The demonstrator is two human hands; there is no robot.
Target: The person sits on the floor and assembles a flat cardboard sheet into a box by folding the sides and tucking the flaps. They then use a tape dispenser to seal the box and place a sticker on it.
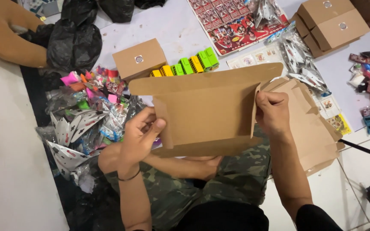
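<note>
Both hands grip a flat cardboard box blank (206, 109): left hand (138, 136) and right hand (273, 113) pinching side flaps upright; remaining panels unfolded.

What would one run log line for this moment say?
left hand: folding side flap of flat cardboard box blank | right hand: gripping its other flap | stack of blanks: beside right hand
</note>
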